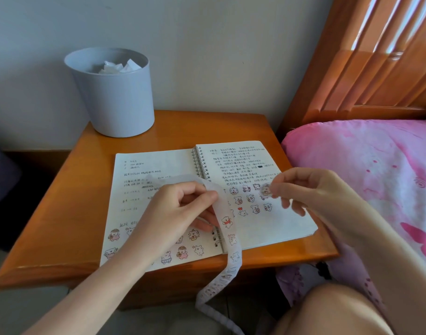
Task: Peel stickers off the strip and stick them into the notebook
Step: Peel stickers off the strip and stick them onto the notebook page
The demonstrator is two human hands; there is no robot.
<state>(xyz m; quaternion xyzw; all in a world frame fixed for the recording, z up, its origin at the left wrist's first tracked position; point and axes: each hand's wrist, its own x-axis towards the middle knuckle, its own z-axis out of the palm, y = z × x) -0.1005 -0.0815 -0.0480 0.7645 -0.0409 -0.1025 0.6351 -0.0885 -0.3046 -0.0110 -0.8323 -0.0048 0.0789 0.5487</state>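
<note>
An open spiral notebook (pixel 158 165) lies on a wooden nightstand, with handwriting on both pages and several small cartoon stickers stuck on each. My left hand (pixel 180 209) grips a long white sticker strip (pixel 227 228) above the notebook's spine. The strip arches back over the left page and trails down past the table's front edge. My right hand (pixel 311 187) hovers over the right page and pinches one small peeled sticker (pixel 265 189) between thumb and forefinger, just above the rows of stickers there.
A grey waste bin (pixel 115 97) holding crumpled paper stands at the nightstand's (pixel 69 201) back left corner. A pink bed cover (pixel 376 170) and a wooden headboard (pixel 366 68) are to the right. My knee (pixel 333 310) is at the bottom right.
</note>
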